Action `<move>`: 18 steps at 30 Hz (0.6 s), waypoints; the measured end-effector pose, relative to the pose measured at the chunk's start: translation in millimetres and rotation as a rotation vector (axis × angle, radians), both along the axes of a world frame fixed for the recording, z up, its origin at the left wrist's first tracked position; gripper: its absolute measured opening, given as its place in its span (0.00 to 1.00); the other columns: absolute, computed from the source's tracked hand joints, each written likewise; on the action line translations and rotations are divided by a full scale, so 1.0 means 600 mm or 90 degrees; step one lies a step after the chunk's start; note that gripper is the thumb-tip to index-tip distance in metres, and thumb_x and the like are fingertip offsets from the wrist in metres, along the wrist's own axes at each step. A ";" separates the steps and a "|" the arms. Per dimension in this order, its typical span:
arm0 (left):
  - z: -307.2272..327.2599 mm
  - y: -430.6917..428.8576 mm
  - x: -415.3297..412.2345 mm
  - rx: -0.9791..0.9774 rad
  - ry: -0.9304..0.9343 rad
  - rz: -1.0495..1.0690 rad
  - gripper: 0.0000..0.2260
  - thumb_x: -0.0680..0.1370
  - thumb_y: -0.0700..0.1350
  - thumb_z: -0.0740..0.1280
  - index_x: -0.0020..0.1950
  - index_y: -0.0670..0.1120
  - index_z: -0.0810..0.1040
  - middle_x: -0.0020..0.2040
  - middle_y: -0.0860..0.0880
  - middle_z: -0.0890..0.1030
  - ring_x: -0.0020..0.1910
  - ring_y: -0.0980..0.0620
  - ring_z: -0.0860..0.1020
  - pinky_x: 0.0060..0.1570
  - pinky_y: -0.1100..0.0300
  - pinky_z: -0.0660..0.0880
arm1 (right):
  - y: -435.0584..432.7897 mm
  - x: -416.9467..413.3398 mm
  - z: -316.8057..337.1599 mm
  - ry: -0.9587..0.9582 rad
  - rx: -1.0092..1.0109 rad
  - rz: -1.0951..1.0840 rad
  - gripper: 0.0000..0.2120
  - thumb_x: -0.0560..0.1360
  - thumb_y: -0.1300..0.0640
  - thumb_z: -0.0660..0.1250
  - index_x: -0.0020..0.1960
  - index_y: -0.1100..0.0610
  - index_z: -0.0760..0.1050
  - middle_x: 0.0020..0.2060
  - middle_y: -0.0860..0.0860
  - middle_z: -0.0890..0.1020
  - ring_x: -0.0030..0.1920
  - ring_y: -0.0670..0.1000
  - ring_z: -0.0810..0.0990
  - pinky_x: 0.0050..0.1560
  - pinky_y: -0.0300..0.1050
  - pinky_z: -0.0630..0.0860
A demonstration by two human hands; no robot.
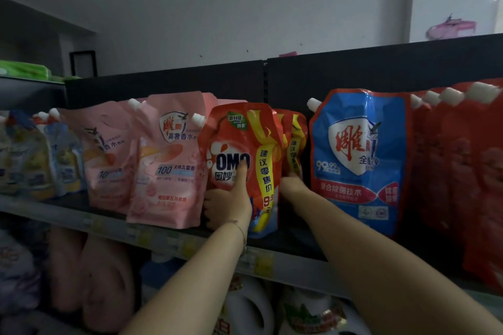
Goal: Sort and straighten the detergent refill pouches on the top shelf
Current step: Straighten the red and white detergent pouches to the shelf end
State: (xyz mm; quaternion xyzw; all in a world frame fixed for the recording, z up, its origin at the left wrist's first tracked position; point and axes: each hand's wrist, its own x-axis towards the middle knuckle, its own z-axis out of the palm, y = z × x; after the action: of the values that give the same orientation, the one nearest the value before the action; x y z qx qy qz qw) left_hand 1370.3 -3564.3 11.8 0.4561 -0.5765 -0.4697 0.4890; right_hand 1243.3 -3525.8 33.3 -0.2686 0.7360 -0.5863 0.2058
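Your left hand point(227, 205) clasping the front red OMO pouch point(241, 168) low on the top shelf point(285, 258), thumb pressed to its face, your right hand point(292, 185) gripping the second OMO pouch point(294, 139) just behind, pink pouches point(166, 160) left, blue pouch point(359, 160) right.

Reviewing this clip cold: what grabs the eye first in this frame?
The red OMO pouch at centre of the top shelf, with the left hand on its front and the right hand reaching to a second red pouch behind it. To its right stands a large blue pouch; to its left, pink pouches.
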 end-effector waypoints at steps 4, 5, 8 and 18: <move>-0.010 -0.002 -0.002 -0.017 0.026 0.025 0.60 0.50 0.86 0.49 0.64 0.42 0.71 0.57 0.45 0.78 0.54 0.43 0.78 0.56 0.44 0.75 | -0.012 -0.001 0.016 0.052 0.051 -0.009 0.20 0.81 0.57 0.57 0.72 0.57 0.64 0.66 0.59 0.72 0.65 0.60 0.72 0.65 0.53 0.70; -0.012 -0.004 -0.003 -0.017 0.035 0.029 0.59 0.50 0.87 0.49 0.63 0.43 0.71 0.56 0.46 0.78 0.53 0.43 0.78 0.56 0.44 0.75 | -0.014 -0.005 0.017 0.070 0.054 -0.020 0.19 0.81 0.56 0.58 0.71 0.58 0.66 0.66 0.58 0.73 0.65 0.59 0.72 0.65 0.52 0.71; -0.018 -0.005 -0.006 -0.023 0.071 0.031 0.56 0.52 0.86 0.51 0.63 0.45 0.72 0.56 0.48 0.79 0.54 0.44 0.78 0.59 0.43 0.73 | -0.012 -0.010 0.013 0.124 0.045 -0.057 0.16 0.80 0.56 0.61 0.66 0.59 0.72 0.63 0.57 0.76 0.63 0.58 0.74 0.61 0.47 0.71; -0.027 0.003 -0.007 -0.026 0.168 0.039 0.53 0.54 0.84 0.56 0.66 0.48 0.70 0.60 0.50 0.78 0.58 0.44 0.77 0.61 0.43 0.72 | -0.005 -0.010 0.008 0.157 -0.014 -0.176 0.12 0.82 0.57 0.55 0.61 0.59 0.71 0.58 0.57 0.76 0.59 0.58 0.75 0.57 0.48 0.70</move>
State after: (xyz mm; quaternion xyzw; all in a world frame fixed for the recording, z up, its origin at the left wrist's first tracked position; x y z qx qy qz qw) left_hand 1365.9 -3562.5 -4.3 0.3982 -0.5024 -0.4984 0.5837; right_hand 1237.2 -3528.6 38.4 -0.2370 0.7791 -0.5797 0.0281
